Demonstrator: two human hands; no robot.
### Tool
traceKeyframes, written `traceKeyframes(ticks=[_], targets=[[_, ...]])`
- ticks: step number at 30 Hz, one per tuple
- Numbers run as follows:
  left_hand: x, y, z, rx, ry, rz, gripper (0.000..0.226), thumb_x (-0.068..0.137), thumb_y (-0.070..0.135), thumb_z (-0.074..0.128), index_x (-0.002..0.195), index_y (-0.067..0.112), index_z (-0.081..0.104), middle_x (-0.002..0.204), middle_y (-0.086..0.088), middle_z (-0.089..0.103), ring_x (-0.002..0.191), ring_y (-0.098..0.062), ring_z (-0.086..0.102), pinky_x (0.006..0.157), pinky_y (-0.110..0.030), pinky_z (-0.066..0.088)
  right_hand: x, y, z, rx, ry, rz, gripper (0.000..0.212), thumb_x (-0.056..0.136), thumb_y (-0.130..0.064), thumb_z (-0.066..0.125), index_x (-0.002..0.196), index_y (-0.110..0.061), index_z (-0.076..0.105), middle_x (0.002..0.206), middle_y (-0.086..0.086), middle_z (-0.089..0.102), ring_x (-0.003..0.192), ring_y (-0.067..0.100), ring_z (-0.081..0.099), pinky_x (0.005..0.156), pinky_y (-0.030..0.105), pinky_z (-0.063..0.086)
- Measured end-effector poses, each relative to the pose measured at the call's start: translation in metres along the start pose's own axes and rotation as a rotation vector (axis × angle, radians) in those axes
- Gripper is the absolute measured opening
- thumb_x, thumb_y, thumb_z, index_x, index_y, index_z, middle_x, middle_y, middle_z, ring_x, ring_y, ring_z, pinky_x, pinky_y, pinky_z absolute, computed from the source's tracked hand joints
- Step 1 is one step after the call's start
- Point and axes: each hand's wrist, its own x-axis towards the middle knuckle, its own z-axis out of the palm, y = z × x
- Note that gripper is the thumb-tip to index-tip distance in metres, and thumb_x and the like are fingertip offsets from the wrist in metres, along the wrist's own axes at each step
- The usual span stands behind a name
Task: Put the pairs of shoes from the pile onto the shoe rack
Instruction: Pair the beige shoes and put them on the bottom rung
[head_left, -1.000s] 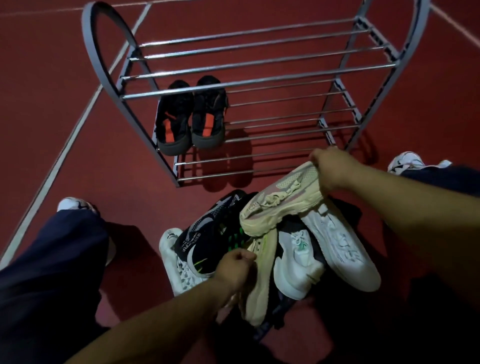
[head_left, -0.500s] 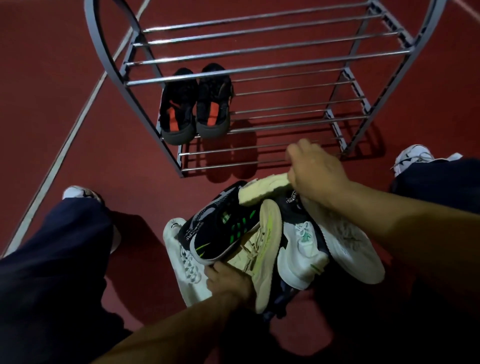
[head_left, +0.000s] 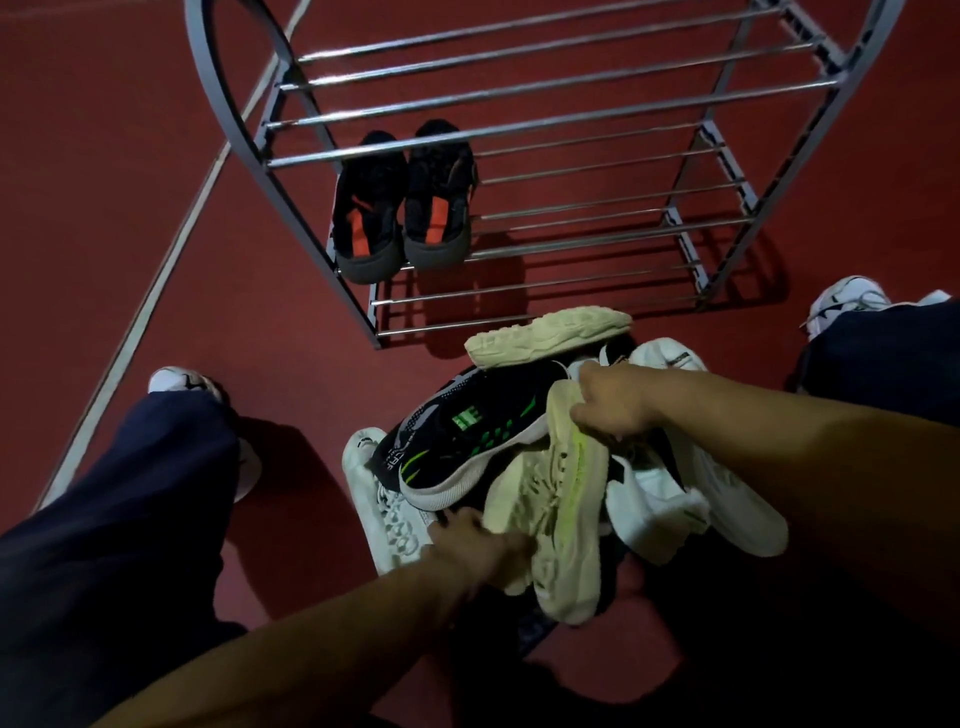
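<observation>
Red floor, pile before shoe rack (head_left: 519, 140): right hand (head_left: 615, 402) grips cream shoe (head_left: 563, 519) toe end, left hand (head_left: 478, 543) at heel (fingers hidden, state unclear); shoe runs lengthwise between them.

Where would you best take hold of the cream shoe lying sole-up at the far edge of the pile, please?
Probably across the middle of the cream shoe, coming down from above with the hand. It lies on top of the pile, sole up and lengthwise across the view, with nothing over it, so thumb and fingers can close over its two long edges. The shoe rack stands just beyond it.
</observation>
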Motion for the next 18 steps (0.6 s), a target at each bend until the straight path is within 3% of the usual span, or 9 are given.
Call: traceKeyframes(ticks=[2,4,7,10,12,14,16,18], targets=[[-0.024,0.002,0.018,0.103,-0.001,0.196,0.084,0.052,0.072,0.069,0.119,0.027,0.048,0.126,-0.005,0.039,0.119,-0.027,0.048,0.100,-0.037,0.046,0.002,0.002,-0.003,0.091,0.019,0.070,0.064,0.093,-0.042,0.051,0.135,0.001,0.031,0.112,0.018,0.061,0.092,0.029,0.058,0.075,0.032,0.046],[-0.044,0.011,0.036,0.094,-0.131,0.443,0.076,0.071,0.063,0.067,0.136,0.031,0.042,0.144,0.004,0.026,0.137,-0.017,0.034,0.109,-0.027,0.035,0.000,0.010,-0.011,0.091,0.020,0.110,0.074,0.091,-0.040,0.057,0.141,0.001,0.021,0.119,0.022,0.061,0.098,0.033,0.063,0.071,0.033,0.049],[-0.053,0.026,0.048,-0.094,-0.456,0.411,0.070,0.090,0.047,0.061,0.151,0.040,0.027,0.157,0.023,-0.001,0.145,-0.003,0.014,0.106,-0.016,0.022,0.004,0.020,-0.023,0.042,0.051,0.130,0.063,0.088,-0.031,0.062,0.134,-0.002,0.029,0.113,0.018,0.063,0.094,0.031,0.065,0.069,0.034,0.053],[-0.041,0.028,0.054,-0.201,-0.459,0.368,0.064,0.095,0.032,0.059,0.149,0.045,0.028,0.159,0.023,-0.002,0.147,-0.008,0.016,0.104,-0.015,0.024,0.007,0.021,-0.029,0.023,0.060,0.094,0.036,0.087,-0.030,0.062,0.114,-0.012,0.048,0.110,0.014,0.067,0.091,0.029,0.067,0.081,0.042,0.058],[-0.037,0.025,0.052,-0.308,-0.400,0.369,0.054,0.095,0.019,0.058,0.143,0.038,0.045,0.156,0.013,0.016,0.137,-0.009,0.037,0.095,-0.013,0.036,0.008,0.019,-0.027,-0.010,0.075,0.088,0.034,0.089,-0.031,0.061,0.115,-0.015,0.049,0.117,0.013,0.065,0.098,0.030,0.065,0.084,0.037,0.055],[-0.025,0.034,0.051,-0.575,-0.332,0.260,0.036,0.093,0.013,0.054,0.122,0.029,0.067,0.134,-0.003,0.054,0.105,-0.019,0.061,0.083,-0.028,0.050,0.009,0.015,-0.031,-0.069,0.073,0.070,0.041,0.091,-0.033,0.059,0.126,-0.014,0.048,0.126,0.011,0.060,0.110,0.030,0.059,0.083,0.028,0.044],[-0.004,0.037,0.028,-0.796,-0.215,0.139,0.026,0.093,0.004,0.049,0.110,0.015,0.065,0.100,-0.017,0.067,0.076,-0.028,0.061,0.067,-0.035,0.052,0.026,-0.011,-0.047,-0.109,0.132,0.029,0.047,0.092,-0.035,0.057,0.132,-0.012,0.045,0.132,0.012,0.058,0.116,0.030,0.056,0.082,0.029,0.039],[0.002,0.035,0.020,-0.834,-0.243,0.057,0.026,0.090,0.003,0.056,0.116,0.006,0.058,0.094,-0.021,0.067,0.063,-0.024,0.059,0.051,-0.027,0.049,0.030,-0.018,-0.050,-0.127,0.140,0.020,0.052,0.092,-0.037,0.056,0.135,-0.011,0.043,0.134,0.014,0.056,0.118,0.031,0.055,0.084,0.030,0.040]])
